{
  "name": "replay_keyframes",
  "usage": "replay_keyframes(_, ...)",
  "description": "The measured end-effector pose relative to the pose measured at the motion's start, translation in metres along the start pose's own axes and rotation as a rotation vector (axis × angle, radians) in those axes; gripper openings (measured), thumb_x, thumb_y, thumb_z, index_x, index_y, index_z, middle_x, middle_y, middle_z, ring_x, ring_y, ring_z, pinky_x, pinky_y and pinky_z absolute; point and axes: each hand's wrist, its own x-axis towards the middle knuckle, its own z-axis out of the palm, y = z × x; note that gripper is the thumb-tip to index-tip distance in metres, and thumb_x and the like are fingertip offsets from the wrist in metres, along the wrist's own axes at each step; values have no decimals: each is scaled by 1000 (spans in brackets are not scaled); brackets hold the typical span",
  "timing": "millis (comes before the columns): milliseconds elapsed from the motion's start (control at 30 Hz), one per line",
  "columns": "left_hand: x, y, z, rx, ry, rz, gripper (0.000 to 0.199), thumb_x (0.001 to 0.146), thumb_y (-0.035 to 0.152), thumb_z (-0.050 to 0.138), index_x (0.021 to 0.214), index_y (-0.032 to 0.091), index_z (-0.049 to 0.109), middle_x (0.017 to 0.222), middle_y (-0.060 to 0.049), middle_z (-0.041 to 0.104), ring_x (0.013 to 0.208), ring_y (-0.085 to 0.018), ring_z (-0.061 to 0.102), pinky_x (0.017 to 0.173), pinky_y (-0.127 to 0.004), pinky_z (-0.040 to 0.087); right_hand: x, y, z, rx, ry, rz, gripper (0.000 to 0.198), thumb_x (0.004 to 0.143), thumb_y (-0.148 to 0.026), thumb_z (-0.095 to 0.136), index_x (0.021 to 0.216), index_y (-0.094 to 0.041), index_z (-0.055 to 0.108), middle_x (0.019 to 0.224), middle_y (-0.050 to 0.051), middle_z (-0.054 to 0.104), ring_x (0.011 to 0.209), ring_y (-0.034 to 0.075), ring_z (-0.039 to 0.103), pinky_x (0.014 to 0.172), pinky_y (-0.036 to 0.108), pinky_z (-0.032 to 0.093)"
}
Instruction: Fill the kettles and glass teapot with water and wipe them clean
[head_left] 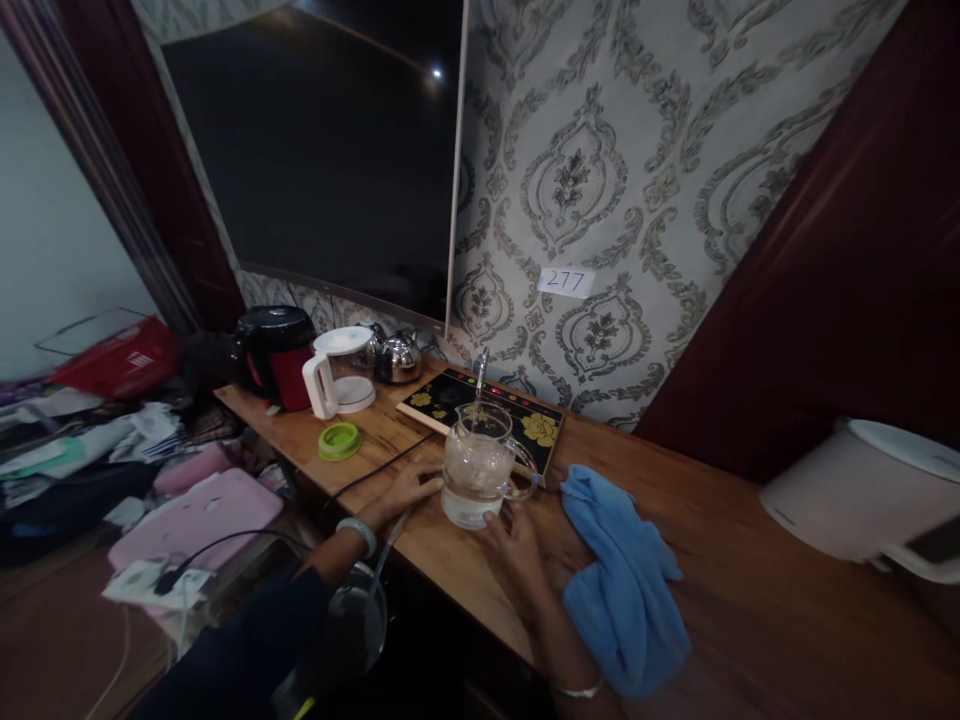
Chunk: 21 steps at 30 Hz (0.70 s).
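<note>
A clear glass jug [474,480] with water in it is upright at the table's front, just before a black tea tray [541,425] with gold flowers. My left hand [412,488] has its fingers against the jug's left side. My right hand [516,545] grips the jug low on the right, thumb near the base and fingers by the handle. A curved metal spout [481,375] rises from behind the jug. Whether the jug's base rests on the wood is hard to tell. To its right lies a crumpled blue cloth [622,585].
On the wooden table [720,530] stand a lidded white-handled pitcher [345,370], a shiny kettle [399,357], a red-black appliance [277,355] and a green lid [340,441]. A large white kettle [862,490] is far right. A bucket [356,620] with a hose sits below the edge.
</note>
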Motion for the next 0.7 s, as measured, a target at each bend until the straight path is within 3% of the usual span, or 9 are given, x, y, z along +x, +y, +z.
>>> replay_keyframes(433,0,-9,-1,50,-3,-4,48,84,56,64,112,19,75,122,-13,72,118,-30,62,109,-46,40,-1,-5,1,-16,-3,-3,64,77,-44,74,134,-20,57,121,12,72,112,29,67,93,42,56)
replay_keyframes(700,0,-9,-1,24,-10,5,51,83,58,64,113,18,75,122,-13,72,117,-30,62,108,-46,41,-2,-8,2,-18,-2,9,62,77,-44,72,132,-20,57,126,13,69,116,29,66,97,44,54)
